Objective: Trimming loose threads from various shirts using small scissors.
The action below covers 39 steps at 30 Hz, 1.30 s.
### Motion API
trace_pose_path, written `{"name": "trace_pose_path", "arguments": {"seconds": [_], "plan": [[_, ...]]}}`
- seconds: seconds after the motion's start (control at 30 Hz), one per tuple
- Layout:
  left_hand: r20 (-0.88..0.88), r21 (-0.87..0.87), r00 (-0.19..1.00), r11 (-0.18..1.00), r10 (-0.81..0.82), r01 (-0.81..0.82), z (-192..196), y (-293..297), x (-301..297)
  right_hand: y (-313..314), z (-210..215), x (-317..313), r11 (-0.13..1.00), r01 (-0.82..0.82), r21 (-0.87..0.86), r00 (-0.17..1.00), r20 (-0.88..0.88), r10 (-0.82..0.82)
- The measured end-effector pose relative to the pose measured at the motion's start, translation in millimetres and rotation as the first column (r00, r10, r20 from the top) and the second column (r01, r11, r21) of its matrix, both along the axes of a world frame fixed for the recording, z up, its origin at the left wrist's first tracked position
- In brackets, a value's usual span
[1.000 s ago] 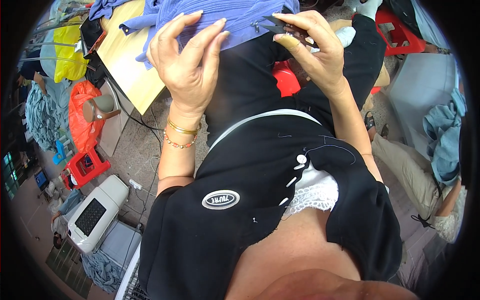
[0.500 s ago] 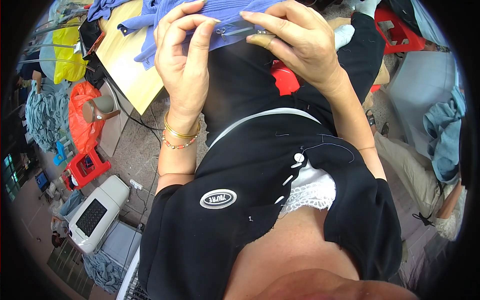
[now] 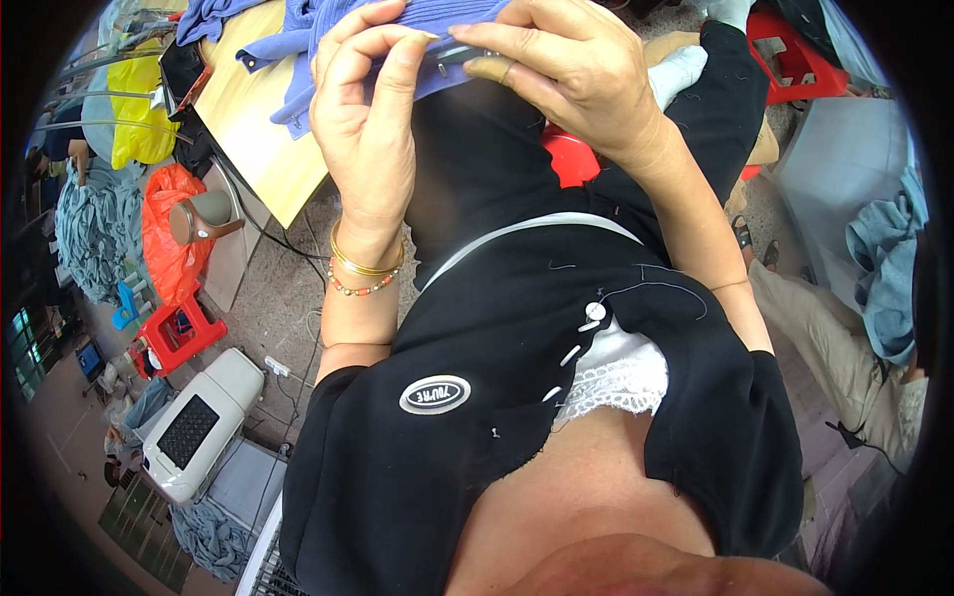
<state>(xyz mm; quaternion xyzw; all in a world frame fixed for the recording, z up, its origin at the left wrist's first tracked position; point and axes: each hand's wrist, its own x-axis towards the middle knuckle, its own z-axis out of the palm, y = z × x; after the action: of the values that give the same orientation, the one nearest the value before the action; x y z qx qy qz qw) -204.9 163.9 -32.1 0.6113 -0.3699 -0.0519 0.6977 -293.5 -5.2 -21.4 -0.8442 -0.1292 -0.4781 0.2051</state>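
At the top of the head view my left hand is raised with the fingers bent. Its thumb and fingertip come close together in a pinch, and whatever they hold is too small to make out. Facing it, my right hand grips a small, narrow grey metal tool between thumb and fingers. The tool's tip points toward my left fingertips, and most of it is hidden by the fingers. Behind both hands lies a blue-violet ribbed knit garment, partly on the table and partly over my lap.
A light wooden table stands at the upper left. On the left are a red stool, an orange plastic bag, a brown and grey cup and a white-grey machine. Another person's legs show at the right.
My right hand has moved left, bringing the metal tool closer to my left fingertips. The tool is now more covered by the fingers. My left hand has barely moved.
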Motion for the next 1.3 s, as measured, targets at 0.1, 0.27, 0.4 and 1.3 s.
{"name": "trace_pose_path", "arguments": {"seconds": [0.1, 0.27, 0.4, 1.3], "plan": [[-0.161, -0.067, 0.987, 0.998, 0.006, -0.017, -2, 3, 2, 3, 4, -14, 0.994, -0.052, 0.101, 0.999, 0.003, 0.052], [-0.035, -0.055, 0.998, 0.997, 0.061, -0.062, 4, 6, 3, -7, 6, -32, 0.788, 0.021, 0.615, 0.951, -0.255, 0.173], [0.547, 0.224, 0.831, 0.938, 0.102, -0.263, 4, 7, 0, -27, -45, -10, 0.472, -0.597, 0.649, 0.801, 0.443, 0.403], [0.678, 0.08, 0.711, 0.943, 0.186, -0.323, 3, -2, -15, -10, -42, -50, 0.761, 0.042, 0.647, 0.961, -0.234, 0.146]]}}
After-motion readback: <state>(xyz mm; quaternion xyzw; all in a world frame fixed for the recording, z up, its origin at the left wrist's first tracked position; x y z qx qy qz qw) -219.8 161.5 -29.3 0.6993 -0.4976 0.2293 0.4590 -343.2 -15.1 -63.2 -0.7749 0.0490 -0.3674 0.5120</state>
